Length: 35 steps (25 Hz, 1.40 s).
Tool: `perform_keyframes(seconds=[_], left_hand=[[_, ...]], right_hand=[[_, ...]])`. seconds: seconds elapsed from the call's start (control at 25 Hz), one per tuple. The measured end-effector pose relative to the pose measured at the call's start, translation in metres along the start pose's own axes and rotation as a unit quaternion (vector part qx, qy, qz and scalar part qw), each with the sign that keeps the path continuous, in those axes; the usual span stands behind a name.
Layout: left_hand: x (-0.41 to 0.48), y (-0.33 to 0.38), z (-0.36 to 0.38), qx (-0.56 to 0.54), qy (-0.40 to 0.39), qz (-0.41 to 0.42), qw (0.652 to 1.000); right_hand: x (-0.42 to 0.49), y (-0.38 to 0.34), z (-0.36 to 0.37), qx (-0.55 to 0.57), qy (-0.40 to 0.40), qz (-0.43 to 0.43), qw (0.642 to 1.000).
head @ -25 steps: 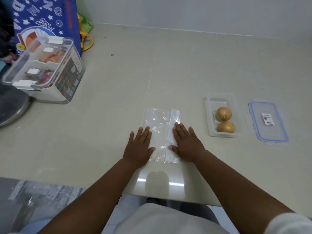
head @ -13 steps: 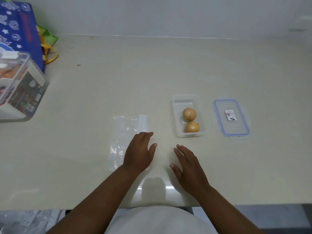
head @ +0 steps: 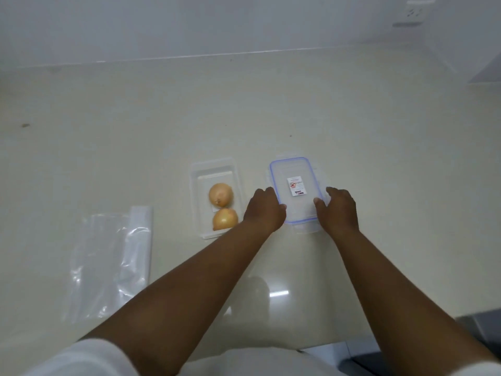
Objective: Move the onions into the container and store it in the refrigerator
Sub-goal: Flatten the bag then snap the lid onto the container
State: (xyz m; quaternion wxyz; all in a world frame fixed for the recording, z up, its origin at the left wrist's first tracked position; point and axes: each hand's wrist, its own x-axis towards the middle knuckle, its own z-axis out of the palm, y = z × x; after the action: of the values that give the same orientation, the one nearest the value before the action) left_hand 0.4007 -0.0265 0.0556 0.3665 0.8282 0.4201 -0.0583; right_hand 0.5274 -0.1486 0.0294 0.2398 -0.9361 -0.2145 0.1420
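Two yellow onions [head: 221, 194] [head: 225, 219] lie one behind the other in a clear, open rectangular container [head: 214, 164] on the pale counter. Just right of it lies the clear lid [head: 296, 204] with a blue seal and a small label, flat on the counter. My left hand [head: 264, 210] grips the lid's left edge and my right hand [head: 339, 210] grips its right edge, each with its thumb on top of the rim. My left wrist passes close by the container's near right corner.
An empty clear plastic bag [head: 108, 261] lies flat on the counter to the left. The white wall runs along the back, with a socket [head: 412, 13] at the top right. The counter's front edge [head: 339, 340] is near my body.
Both hands left the plastic bag and moved right to the lid, closing on its two sides. The view swung right, so the big storage box and blue bag are out of sight.
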Motion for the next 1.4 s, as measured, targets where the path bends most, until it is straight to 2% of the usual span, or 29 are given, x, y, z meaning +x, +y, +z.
perform_keyframes(seconds=[0.16,0.36,0.48,0.64,0.72,0.84,1.12,1.4], left_hand=[[0.032,0.013,0.015,0.001,0.009,-0.093,0.996],[0.050,0.014,0.016,-0.134,0.021,-0.178,0.975],[0.051,0.009,0.013,-0.225,0.034,-0.179,0.957],[0.032,0.004,-0.003,-0.295,0.074,-0.122,0.945],[0.018,-0.005,-0.018,-0.307,0.096,-0.099,0.942],[-0.003,-0.035,-0.046,-0.324,0.125,-0.107,0.932],[-0.028,-0.114,-0.092,-0.287,0.191,-0.175,0.922],[-0.021,-0.142,-0.093,-0.293,0.162,-0.200,0.921]], right_hand=[[0.038,0.006,0.001,-0.013,-0.053,0.045,0.998],[0.054,0.013,0.003,0.031,-0.042,0.069,0.996],[0.059,0.020,-0.005,0.094,-0.081,0.117,0.985],[0.050,0.016,-0.015,0.189,-0.104,0.143,0.966],[0.039,0.002,-0.017,0.221,-0.100,0.127,0.962],[0.021,-0.030,-0.012,0.243,-0.115,0.078,0.960],[-0.013,-0.113,0.041,0.189,-0.135,-0.030,0.972],[-0.022,-0.134,0.069,0.136,-0.129,-0.019,0.982]])
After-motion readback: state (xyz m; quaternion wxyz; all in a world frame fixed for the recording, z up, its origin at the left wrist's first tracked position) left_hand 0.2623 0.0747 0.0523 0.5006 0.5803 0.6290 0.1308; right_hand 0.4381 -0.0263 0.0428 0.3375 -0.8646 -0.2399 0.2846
